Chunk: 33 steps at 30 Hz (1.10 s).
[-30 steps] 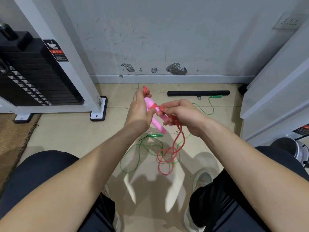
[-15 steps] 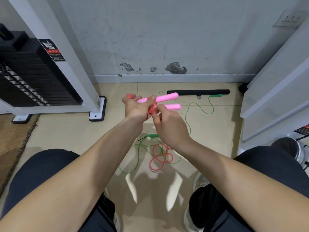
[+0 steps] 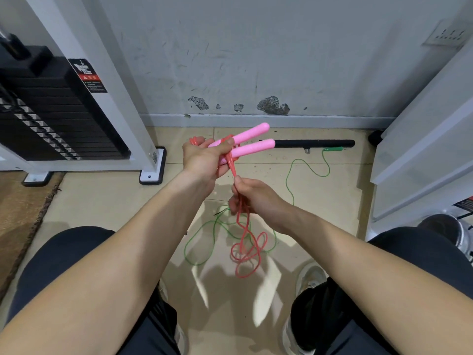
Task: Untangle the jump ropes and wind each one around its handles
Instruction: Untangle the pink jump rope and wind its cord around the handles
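Note:
My left hand (image 3: 204,160) grips the two pink handles (image 3: 252,142) of the red jump rope side by side, their free ends pointing up and right. A few turns of red rope (image 3: 249,248) wrap the handles near my thumb. Below them my right hand (image 3: 252,197) pinches the red rope, which runs taut up to the handles and hangs down into loose loops on the floor. The green jump rope (image 3: 294,180) lies on the tiles, partly under the red loops; one green handle (image 3: 332,149) lies by the black bar, the other (image 3: 224,210) peeks out beside my right hand.
A black bar (image 3: 307,143) lies along the wall base. A weight-stack machine (image 3: 51,119) with a white frame foot (image 3: 153,170) stands left, a white machine frame (image 3: 422,155) right. A brown mat (image 3: 20,211) covers the floor at left. My knees and shoes frame the bottom.
My left hand turned the pink handles from pointing down to pointing up and right. My right hand dropped away from the handles, drawing the red rope taut below them.

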Motion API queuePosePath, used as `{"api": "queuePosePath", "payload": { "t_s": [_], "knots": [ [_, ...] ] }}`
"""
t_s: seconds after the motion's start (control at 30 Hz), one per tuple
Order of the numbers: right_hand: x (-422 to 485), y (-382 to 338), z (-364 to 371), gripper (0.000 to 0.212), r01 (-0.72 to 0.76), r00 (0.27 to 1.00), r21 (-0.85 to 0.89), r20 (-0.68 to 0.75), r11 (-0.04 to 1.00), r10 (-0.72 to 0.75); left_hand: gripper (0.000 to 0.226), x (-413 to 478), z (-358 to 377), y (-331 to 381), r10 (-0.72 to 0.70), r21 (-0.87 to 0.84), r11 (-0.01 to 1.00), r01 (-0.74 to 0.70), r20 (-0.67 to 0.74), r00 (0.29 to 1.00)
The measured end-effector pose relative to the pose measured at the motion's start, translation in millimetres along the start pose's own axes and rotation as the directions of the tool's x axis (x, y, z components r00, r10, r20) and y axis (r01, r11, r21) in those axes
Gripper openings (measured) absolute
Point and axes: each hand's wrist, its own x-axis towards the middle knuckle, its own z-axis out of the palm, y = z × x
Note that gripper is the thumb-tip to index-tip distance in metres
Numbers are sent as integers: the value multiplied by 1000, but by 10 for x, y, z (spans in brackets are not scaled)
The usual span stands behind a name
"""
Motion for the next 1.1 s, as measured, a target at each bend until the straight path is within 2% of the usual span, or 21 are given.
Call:
{"api": "queuePosePath", "payload": {
  "t_s": [0.07, 0.17, 0.27, 0.33, 0.4, 0.47, 0.53, 0.6, 0.67, 0.73, 0.8, 0.97, 1.1],
  "knots": [
    [37, 53, -84, 34, 58, 998, -8, -11, 998, -58, 57, 11, -22, 41, -15, -29, 999, 15, 20, 1000],
    [90, 52, -230, 26, 146, 979, -23, -142, 989, -148, 55, 16, -60, 81, -13, -48, 999, 15, 34, 999],
    [121, 38, -259, 24, 227, 914, -240, -284, 944, -292, 56, 6, -67, 107, 36, 1, 999, -36, 21, 999],
    [102, 38, -202, 28, 245, 907, -305, -262, 920, -329, 55, 8, -67, 148, 32, -21, 999, -32, 30, 999],
    [81, 42, -166, 38, 226, 954, -219, -148, 949, -261, 52, -3, -79, 202, -8, -50, 999, 12, 71, 997],
    [76, 43, -189, 48, 141, 990, -87, -1, 986, -142, 51, -30, -115, 261, -55, -67, 996, 65, 139, 989],
    [86, 26, -271, 46, 84, 994, -39, 72, 996, -81, 49, -53, -152, 316, -94, -51, 993, 108, 224, 970],
    [100, 1, -378, 38, 77, 996, -103, 62, 992, -71, 47, -78, -177, 358, -108, 47, 994, 98, 316, 943],
    [117, -16, -492, 34, 68, 997, -222, -28, 973, -77, 51, -105, -189, 369, -104, 228, 974, 8, 414, 904],
    [142, -14, -591, 33, 47, 988, -295, -128, 954, -89, 57, -128, -198, 331, -87, 458, 870, -181, 505, 859],
    [160, -2, -638, 28, 18, 983, -302, -167, 953, -72, 67, -160, -196, 285, -61, 590, 724, -357, 571, 819],
    [180, 25, -613, 19, 23, 993, -311, -107, 950, -59, 75, -169, -174, 263, -78, 663, 470, -583, 689, 721],
    [150, -64, -638, 10, 65, 994, -355, -63, 933, -93, 78, -108, -205, 276, -70, 701, 314, -640, 690, 720]
  ]
}}
